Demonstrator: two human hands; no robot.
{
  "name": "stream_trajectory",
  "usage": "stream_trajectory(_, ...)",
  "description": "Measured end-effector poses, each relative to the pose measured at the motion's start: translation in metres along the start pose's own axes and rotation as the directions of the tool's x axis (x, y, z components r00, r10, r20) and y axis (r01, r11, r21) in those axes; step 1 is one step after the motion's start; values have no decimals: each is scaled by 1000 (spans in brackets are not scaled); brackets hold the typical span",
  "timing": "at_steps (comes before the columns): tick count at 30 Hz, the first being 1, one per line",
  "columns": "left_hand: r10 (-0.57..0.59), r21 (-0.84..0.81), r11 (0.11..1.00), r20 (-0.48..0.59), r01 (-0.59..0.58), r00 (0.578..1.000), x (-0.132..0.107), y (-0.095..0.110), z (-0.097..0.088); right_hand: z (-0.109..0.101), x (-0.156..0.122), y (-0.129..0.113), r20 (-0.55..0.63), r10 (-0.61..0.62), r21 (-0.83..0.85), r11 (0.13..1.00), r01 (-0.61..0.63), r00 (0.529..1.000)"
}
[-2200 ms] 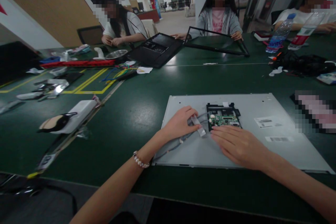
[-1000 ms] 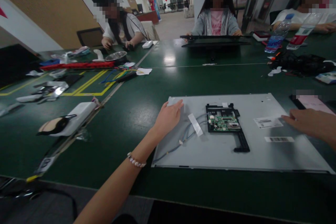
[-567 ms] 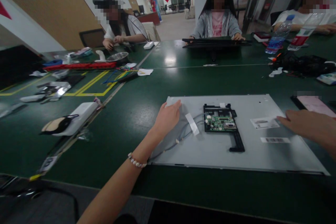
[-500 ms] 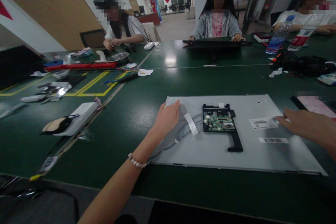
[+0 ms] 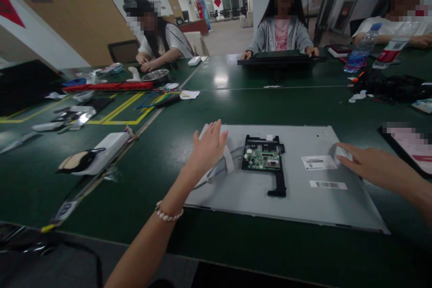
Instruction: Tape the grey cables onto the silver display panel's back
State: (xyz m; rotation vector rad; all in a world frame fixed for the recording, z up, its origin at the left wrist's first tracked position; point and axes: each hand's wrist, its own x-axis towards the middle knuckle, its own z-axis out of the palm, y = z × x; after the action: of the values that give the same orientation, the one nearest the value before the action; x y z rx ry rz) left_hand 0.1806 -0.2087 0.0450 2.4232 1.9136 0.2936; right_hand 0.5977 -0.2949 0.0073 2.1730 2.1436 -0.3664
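Observation:
A grey metal display panel [image 5: 290, 198] lies back-up on the green table. A green circuit board [image 5: 262, 158] in a black bracket sits near its middle, with thin cables and a white tape strip [image 5: 228, 158] running left. My left hand [image 5: 206, 147] rests flat with fingers stretched out on the panel's far left corner, over the cables. My right hand [image 5: 366, 166] lies flat on the panel's right side, beside a white barcode label [image 5: 318, 162]. Neither hand holds anything.
Three other people sit across the table; one holds a black monitor [image 5: 280, 59]. A white device with a black part [image 5: 92, 154] lies left. Plastic bottles [image 5: 359, 49] and black cables [image 5: 391, 86] are far right. A pink-covered item [image 5: 410, 144] lies right of the panel.
Both hands left the circuit board and spread to the panel's left and right sides. The panel has since slid left and turned slightly under them.

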Motion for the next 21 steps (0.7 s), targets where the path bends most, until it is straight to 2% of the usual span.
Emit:
stream_trajectory(3, 108, -24, 994, 13, -108, 994, -11, 17, 3, 0, 0, -16, -59, -35, 76, 996, 40, 998)
stream_trajectory(7, 230, -42, 973, 96, -227, 968, -25, 37, 8, 2, 0, -38, -39, -77, 243, 966, 84, 996)
stream_trajectory(11, 341, -7, 939, 140, -344, 930, -36, 53, 9, 6, -2, -54, -44, -161, 260, 951, 167, 986)
stream_trajectory(13, 389, 0, 919, 161, -394, 907, -41, 59, 10, 10, -4, -61, -42, -222, 204, 953, 226, 974)
stream_trajectory(16, 436, -12, 898, 171, -441, 883, -48, 66, 15, 17, -4, -70, -120, -331, 0, 943, 334, 936)
stream_trajectory(19, 459, -10, 886, 162, -463, 874, -53, 70, 21, 28, -1, -75, -238, -449, -209, 890, 406, 861)
stream_trajectory(21, 466, -2, 882, 161, -472, 870, -55, 71, 24, 36, 2, -75, -284, -502, -259, 860, 439, 817)
